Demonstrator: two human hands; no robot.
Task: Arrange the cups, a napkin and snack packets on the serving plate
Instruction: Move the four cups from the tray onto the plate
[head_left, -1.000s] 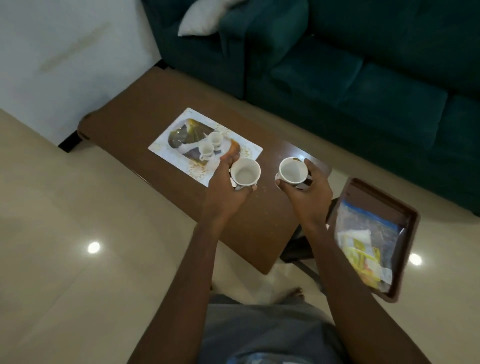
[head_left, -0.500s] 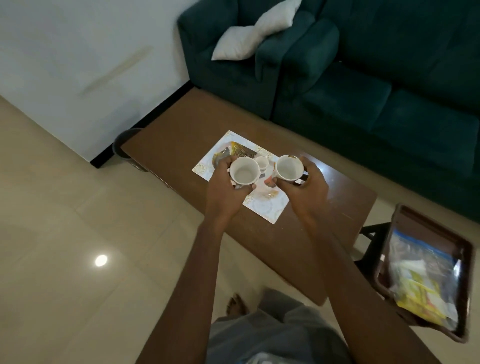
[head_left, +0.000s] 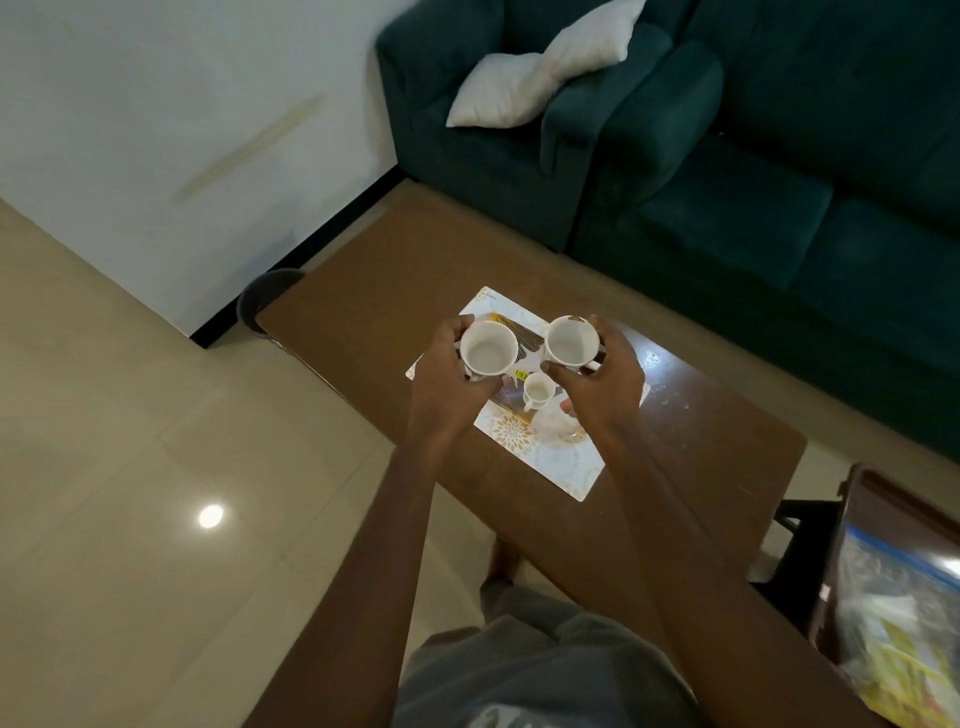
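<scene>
The left grip (head_left: 447, 384) is curled round a white cup (head_left: 488, 349), thumb on the near side and fingers wrapped behind its wall. The cup stands upright with its mouth open to the camera. Just to its right, the right grip (head_left: 602, 389) grasps a second white cup (head_left: 570, 340) the same way, fingers round the far side and thumb below the rim. The two cups are side by side with a narrow gap between them.

Both grips are over the serving plate (head_left: 545, 460), a white rectangular one with gold flower patterns that lies on the brown tabletop (head_left: 691, 447). I cannot tell whether either held cup touches the plate. Between the two grips and slightly nearer the person, a small white cup (head_left: 537, 391) stands on the plate.

Well to the right of the right grip and nearer the person, a brown tray (head_left: 836, 561) holds a clear bag (head_left: 898, 623) of yellow packets, blurred in this view. Beyond the grips is a dark green sofa (head_left: 779, 218) with white cushions (head_left: 498, 91). Far left of the left grip, a dark bin (head_left: 262, 299) stands on the tiled floor by the tabletop's corner.
</scene>
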